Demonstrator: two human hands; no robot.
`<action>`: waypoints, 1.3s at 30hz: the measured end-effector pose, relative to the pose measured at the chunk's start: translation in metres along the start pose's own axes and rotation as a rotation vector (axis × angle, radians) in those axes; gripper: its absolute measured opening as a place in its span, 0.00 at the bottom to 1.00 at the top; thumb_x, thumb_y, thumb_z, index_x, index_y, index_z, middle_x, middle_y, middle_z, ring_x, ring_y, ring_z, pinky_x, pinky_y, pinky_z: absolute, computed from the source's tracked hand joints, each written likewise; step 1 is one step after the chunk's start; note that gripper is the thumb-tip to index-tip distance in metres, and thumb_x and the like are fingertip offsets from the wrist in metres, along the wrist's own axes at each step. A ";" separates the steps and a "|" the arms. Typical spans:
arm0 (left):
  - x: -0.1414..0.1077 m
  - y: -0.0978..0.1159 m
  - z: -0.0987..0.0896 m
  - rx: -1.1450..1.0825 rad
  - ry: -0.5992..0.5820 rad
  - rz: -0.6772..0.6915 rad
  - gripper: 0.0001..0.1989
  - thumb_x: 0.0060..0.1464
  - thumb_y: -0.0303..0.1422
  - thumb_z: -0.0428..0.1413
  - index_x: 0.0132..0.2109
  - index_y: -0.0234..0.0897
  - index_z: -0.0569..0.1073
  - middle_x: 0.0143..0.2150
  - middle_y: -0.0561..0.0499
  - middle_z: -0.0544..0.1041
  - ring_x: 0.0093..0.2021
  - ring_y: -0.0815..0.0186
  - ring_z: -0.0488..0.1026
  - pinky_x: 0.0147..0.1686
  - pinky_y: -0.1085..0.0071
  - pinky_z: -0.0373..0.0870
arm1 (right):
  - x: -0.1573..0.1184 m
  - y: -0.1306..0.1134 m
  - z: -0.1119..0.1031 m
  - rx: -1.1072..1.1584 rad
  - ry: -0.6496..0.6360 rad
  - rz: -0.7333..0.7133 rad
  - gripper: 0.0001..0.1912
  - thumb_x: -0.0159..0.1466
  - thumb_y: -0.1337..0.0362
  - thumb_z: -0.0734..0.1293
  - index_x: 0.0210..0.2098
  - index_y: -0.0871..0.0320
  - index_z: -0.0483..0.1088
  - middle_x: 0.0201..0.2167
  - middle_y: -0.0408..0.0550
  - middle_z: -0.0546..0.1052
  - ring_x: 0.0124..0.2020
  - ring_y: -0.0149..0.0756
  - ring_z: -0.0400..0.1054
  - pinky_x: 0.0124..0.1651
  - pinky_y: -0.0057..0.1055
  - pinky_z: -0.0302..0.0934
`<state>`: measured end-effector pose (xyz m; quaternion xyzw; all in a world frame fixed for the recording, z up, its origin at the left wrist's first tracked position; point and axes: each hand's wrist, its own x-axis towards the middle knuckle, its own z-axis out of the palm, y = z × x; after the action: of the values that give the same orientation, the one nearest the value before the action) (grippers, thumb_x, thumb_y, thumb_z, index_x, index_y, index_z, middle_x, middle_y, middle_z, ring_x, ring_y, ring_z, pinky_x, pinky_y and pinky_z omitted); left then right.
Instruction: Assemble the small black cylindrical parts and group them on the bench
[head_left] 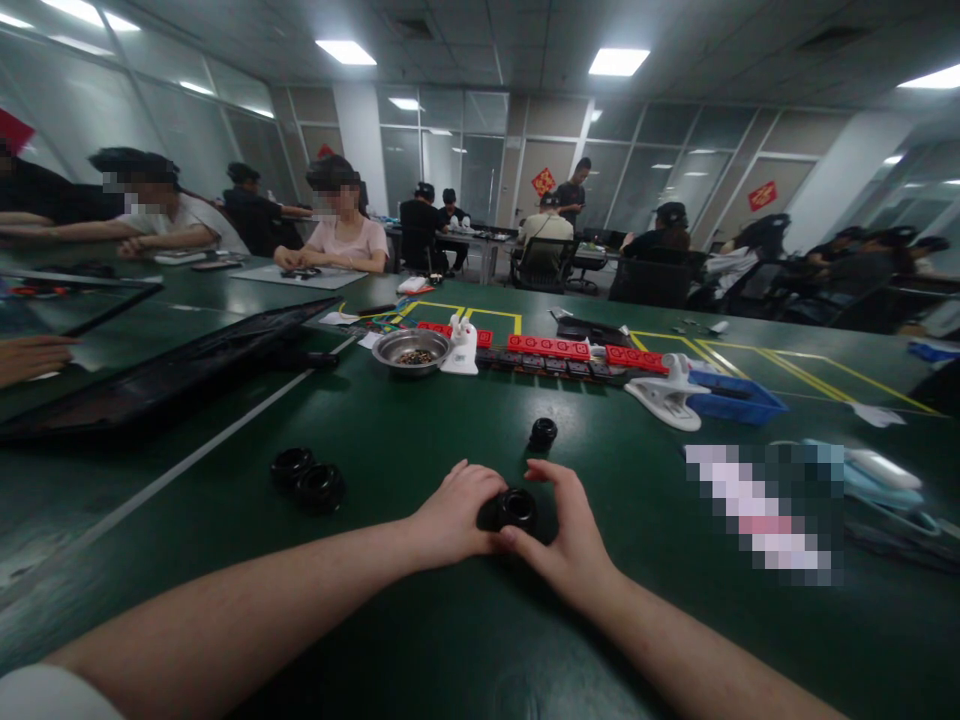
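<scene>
A small black ring that looks like a toy tyre (517, 508) is between my two hands, close to the green tabletop. My left hand (461, 508) grips its left side, thumb in front and fingers behind. On the other side, my right hand (570, 530) curves around it with thumb and index finger apart. The right thumb tip is at the tyre's front edge; whether it presses on it I cannot tell. Just beyond stands another black tyre (543, 433). To the left lie two more, a rear tyre (291, 466) and a front tyre (320, 487), touching each other.
Further back are a metal bowl (411, 354) of small parts, a white stand (461, 350), red strips (547, 346), a white clamp (667, 392) and a blue tray (739, 400). A long black panel (172, 360) lies left. Other people sit around the room.
</scene>
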<state>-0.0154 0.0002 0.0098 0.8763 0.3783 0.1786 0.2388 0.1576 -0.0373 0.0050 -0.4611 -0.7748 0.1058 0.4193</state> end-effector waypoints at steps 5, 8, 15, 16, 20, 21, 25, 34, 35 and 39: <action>0.000 0.000 0.001 -0.004 0.010 -0.007 0.21 0.40 0.42 0.59 0.42 0.38 0.66 0.44 0.48 0.69 0.48 0.58 0.63 0.55 0.51 0.47 | 0.000 -0.001 -0.002 0.063 -0.044 -0.070 0.25 0.54 0.67 0.60 0.51 0.55 0.51 0.43 0.51 0.68 0.46 0.44 0.63 0.54 0.52 0.47; 0.000 -0.001 0.002 -0.004 0.014 0.001 0.22 0.41 0.43 0.59 0.42 0.37 0.66 0.44 0.48 0.69 0.48 0.57 0.63 0.55 0.51 0.46 | 0.000 -0.002 -0.003 0.066 -0.061 -0.100 0.26 0.54 0.66 0.60 0.52 0.56 0.50 0.47 0.53 0.65 0.50 0.46 0.59 0.57 0.54 0.42; 0.000 0.000 0.000 0.002 -0.001 -0.010 0.20 0.40 0.40 0.60 0.41 0.37 0.67 0.44 0.47 0.68 0.48 0.57 0.63 0.55 0.51 0.47 | 0.001 0.000 0.001 0.005 0.001 -0.003 0.26 0.52 0.64 0.65 0.49 0.56 0.53 0.39 0.51 0.67 0.42 0.44 0.63 0.46 0.47 0.58; 0.000 0.001 0.000 -0.003 0.000 -0.012 0.20 0.40 0.40 0.60 0.41 0.37 0.67 0.44 0.48 0.69 0.48 0.57 0.63 0.55 0.51 0.47 | 0.001 0.000 0.001 0.019 -0.006 -0.018 0.25 0.53 0.65 0.64 0.49 0.56 0.54 0.39 0.51 0.67 0.42 0.44 0.63 0.46 0.46 0.58; 0.000 0.001 0.000 -0.013 0.000 -0.012 0.21 0.40 0.41 0.60 0.41 0.38 0.67 0.45 0.48 0.69 0.49 0.57 0.63 0.55 0.51 0.46 | 0.000 -0.001 0.000 0.074 -0.048 -0.070 0.25 0.52 0.67 0.61 0.50 0.56 0.53 0.43 0.52 0.66 0.47 0.45 0.62 0.51 0.49 0.54; 0.000 0.001 -0.001 -0.013 0.000 -0.012 0.21 0.40 0.40 0.59 0.42 0.38 0.67 0.45 0.48 0.69 0.49 0.57 0.63 0.55 0.51 0.46 | 0.000 -0.001 -0.001 0.070 -0.051 -0.064 0.25 0.52 0.67 0.61 0.50 0.56 0.52 0.43 0.52 0.67 0.47 0.45 0.62 0.52 0.50 0.53; -0.001 0.001 -0.001 -0.019 0.002 -0.016 0.22 0.40 0.41 0.59 0.44 0.38 0.66 0.45 0.48 0.69 0.48 0.57 0.63 0.55 0.51 0.46 | -0.001 -0.003 -0.002 0.065 -0.092 -0.072 0.27 0.53 0.69 0.60 0.52 0.55 0.50 0.44 0.52 0.68 0.48 0.44 0.62 0.57 0.54 0.42; 0.000 -0.001 0.002 0.017 0.006 0.004 0.20 0.41 0.41 0.59 0.41 0.37 0.67 0.45 0.47 0.68 0.48 0.57 0.63 0.55 0.52 0.47 | 0.001 -0.001 -0.001 -0.040 -0.041 -0.019 0.29 0.52 0.60 0.65 0.51 0.57 0.51 0.47 0.55 0.65 0.51 0.50 0.59 0.55 0.56 0.46; 0.000 -0.001 0.002 0.016 0.007 0.000 0.20 0.41 0.41 0.59 0.41 0.37 0.67 0.45 0.48 0.68 0.47 0.57 0.64 0.55 0.52 0.48 | 0.001 -0.001 0.000 -0.039 -0.032 -0.006 0.29 0.52 0.61 0.66 0.50 0.56 0.52 0.44 0.54 0.67 0.49 0.49 0.60 0.53 0.55 0.49; 0.001 -0.002 0.002 0.005 0.013 0.001 0.21 0.40 0.40 0.60 0.42 0.38 0.66 0.45 0.48 0.69 0.47 0.57 0.63 0.55 0.52 0.47 | 0.000 -0.001 0.001 0.010 -0.037 -0.044 0.25 0.53 0.66 0.62 0.49 0.56 0.53 0.40 0.51 0.68 0.46 0.45 0.63 0.52 0.52 0.52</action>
<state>-0.0151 0.0013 0.0066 0.8758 0.3799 0.1837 0.2341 0.1560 -0.0376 0.0055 -0.4400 -0.7918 0.1088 0.4095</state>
